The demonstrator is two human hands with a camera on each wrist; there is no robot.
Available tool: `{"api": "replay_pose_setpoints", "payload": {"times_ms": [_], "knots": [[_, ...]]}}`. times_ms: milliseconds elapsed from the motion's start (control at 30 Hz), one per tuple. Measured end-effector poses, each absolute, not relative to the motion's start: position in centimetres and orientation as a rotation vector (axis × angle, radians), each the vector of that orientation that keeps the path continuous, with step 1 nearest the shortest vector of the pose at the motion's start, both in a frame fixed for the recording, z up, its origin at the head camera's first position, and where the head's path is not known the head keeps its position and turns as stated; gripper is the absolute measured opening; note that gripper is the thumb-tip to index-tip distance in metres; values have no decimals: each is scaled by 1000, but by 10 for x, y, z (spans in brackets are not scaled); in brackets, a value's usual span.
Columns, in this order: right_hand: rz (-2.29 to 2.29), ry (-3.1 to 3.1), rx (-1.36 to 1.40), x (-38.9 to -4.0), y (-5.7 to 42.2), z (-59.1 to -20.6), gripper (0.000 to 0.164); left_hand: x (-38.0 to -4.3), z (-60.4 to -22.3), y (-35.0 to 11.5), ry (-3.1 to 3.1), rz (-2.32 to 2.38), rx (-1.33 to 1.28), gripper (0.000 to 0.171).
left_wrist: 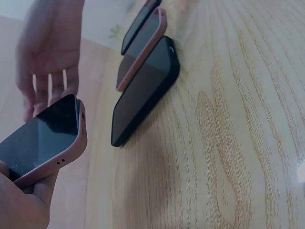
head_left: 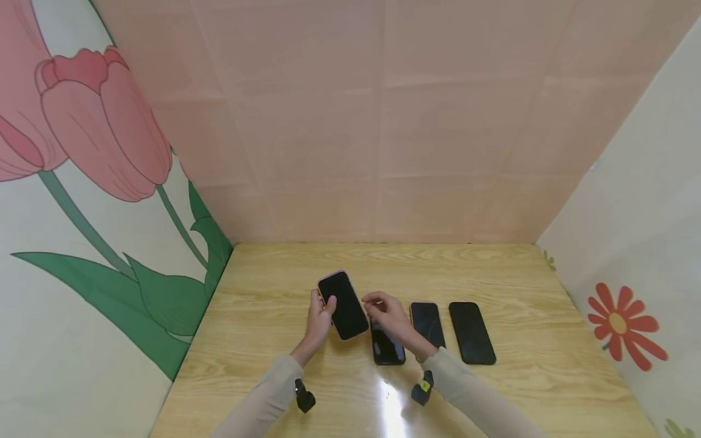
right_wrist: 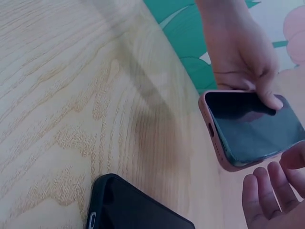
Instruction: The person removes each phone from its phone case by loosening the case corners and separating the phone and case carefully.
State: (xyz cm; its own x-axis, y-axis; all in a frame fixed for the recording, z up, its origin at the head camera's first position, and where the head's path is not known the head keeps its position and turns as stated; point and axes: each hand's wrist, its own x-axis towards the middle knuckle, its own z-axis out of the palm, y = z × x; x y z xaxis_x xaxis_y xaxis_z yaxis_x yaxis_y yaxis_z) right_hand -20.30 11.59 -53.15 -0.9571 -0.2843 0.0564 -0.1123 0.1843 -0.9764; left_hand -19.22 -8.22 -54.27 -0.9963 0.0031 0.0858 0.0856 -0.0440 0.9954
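My left hand [head_left: 318, 320] holds a black-screened phone [head_left: 344, 307] in a pink case above the table, its thumb lying over the screen. In the right wrist view, one long edge of the phone [right_wrist: 257, 129] stands slightly proud of the case rim [right_wrist: 217, 143]. Close beside that edge is my right hand [head_left: 390, 314], fingers loosely bent, with nothing visible in its grasp. The left wrist view has the right hand's fingers [left_wrist: 56, 86] just beyond the phone's far edge. Beneath the right hand lies a dark-cased phone [head_left: 387, 353], partly covered by it.
On the wooden table [head_left: 263, 340], a pink-cased phone [head_left: 428, 322] lies right of the dark one, partly behind the right forearm. Further right lies another black phone [head_left: 472, 333]. Patterned side walls and a pink back panel [head_left: 378, 152] border the table.
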Motion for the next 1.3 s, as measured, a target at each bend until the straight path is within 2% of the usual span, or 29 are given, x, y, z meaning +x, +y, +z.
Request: {"api": "replay_pose_setpoints", "payload": {"times_ms": [233,667,1300], "knots": [[-1920,2350,-404,-210,115,-553,17,-187,-531,-79,-2142,-2211,-95,22],[-1856,2548,-364,-207,105,-555,22,-184,-530,-77,-2170,-2082,-168,22],[-1780,2454,-377,-213,112,-560,24,-181,-530,-75,-2209,-2019,-195,20]]}}
